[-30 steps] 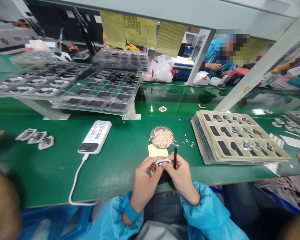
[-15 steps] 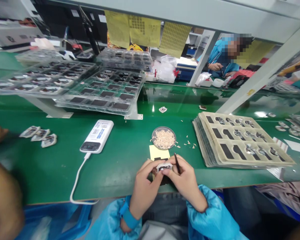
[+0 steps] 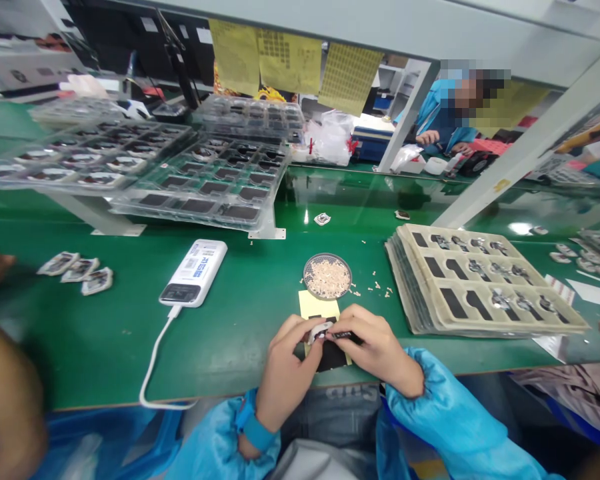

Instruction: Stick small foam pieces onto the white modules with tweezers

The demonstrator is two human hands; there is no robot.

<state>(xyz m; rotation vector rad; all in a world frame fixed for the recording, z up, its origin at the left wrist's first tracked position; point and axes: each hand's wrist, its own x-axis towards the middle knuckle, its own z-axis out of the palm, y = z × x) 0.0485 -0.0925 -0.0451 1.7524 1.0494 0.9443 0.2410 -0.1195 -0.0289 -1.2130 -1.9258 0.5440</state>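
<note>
My left hand [image 3: 293,360] pinches a small white-rimmed part with a dark inside [image 3: 321,331], held tilted between thumb and fingertips. My right hand [image 3: 373,343] is closed around a slim black tool with white lettering, which looks like tweezers [image 3: 341,335]. Its tip points left at the part; the exact contact is too small to make out. Below both hands lies a black pad [image 3: 333,360] on a yellow paper [image 3: 313,303]. Just beyond sits a round dish [image 3: 306,283] heaped with tiny pale pieces, and several more are scattered to its right.
Stacked trays [image 3: 443,283] with metal parts stand to the right. A white power bank [image 3: 195,273] with a cable is on the left, near several white-rimmed parts [image 3: 80,269]. Clear trays [image 3: 205,193] rest on a raised shelf. Other people's arms [image 3: 5,373] show at both sides.
My right hand has turned the black tool from upright to lying leftward, tip at the part. The part has tilted and shifted slightly left, and the black pad shows more.
</note>
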